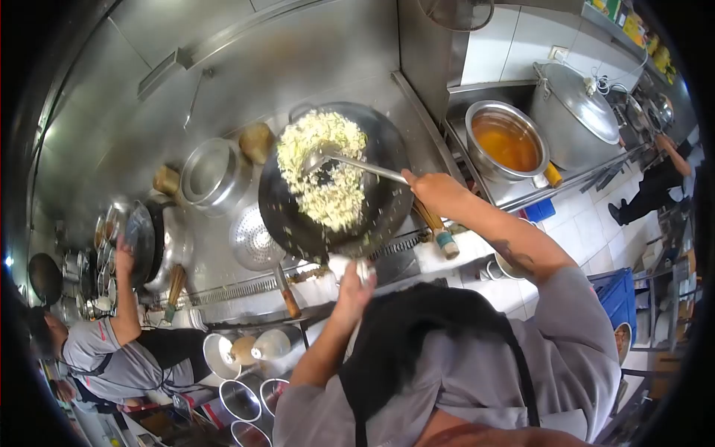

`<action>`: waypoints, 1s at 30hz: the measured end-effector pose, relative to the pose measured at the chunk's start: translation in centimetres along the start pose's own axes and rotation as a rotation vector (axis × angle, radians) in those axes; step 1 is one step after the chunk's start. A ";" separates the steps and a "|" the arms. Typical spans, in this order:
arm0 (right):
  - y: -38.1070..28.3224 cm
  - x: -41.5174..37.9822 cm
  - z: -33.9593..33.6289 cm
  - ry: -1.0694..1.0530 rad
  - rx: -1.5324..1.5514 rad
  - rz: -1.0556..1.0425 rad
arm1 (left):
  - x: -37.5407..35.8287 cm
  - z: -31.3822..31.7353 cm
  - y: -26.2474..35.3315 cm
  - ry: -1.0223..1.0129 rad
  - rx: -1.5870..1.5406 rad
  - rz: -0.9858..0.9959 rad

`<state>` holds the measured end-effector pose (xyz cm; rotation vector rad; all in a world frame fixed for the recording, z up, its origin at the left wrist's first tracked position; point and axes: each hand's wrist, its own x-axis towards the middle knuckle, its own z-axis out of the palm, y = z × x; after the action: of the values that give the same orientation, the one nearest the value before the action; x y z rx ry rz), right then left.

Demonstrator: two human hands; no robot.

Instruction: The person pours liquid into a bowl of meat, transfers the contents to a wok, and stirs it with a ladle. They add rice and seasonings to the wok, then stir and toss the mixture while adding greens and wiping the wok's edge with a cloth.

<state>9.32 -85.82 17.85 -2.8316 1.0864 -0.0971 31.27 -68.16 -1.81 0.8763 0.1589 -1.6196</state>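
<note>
My right hand (436, 194) is closed around the end of a metal ladle (369, 167), whose head lies in a heap of pale yellow-green chopped food (331, 201). The food sits in a large black wok (387, 205), with small bits scattered on its near wall. At the wok's near rim, my left hand (355, 289) is wrapped around a folded white cloth (344, 267). The cloth partly hides the rim and my fingers.
Left of the wok are a perforated strainer (257, 237) and metal bowls (208, 175). A pot of orange liquid (506, 145) and a lidded stockpot (573, 112) stand right. A brush (445, 240) lies nearby. One co-worker (104, 343) stands left, another person (655, 182) far right.
</note>
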 end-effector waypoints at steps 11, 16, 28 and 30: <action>2.9 -3.1 -8.1 -0.669 0.513 0.071 | -4.9 11.5 8.5 0.053 -0.138 -0.045; 2.1 0.3 1.1 -0.146 0.039 -0.048 | 3.4 3.0 3.9 0.000 -0.063 0.139; 5.8 0.6 -6.4 -0.219 0.028 0.143 | 10.2 5.1 10.8 -0.049 -0.081 0.119; 6.9 4.5 -2.9 -0.090 0.007 0.287 | 11.1 5.2 10.9 -0.054 -0.084 0.106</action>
<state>7.77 -94.16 19.95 -2.6111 1.4508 0.0497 38.82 -82.70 -1.02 0.7641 0.1393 -1.5248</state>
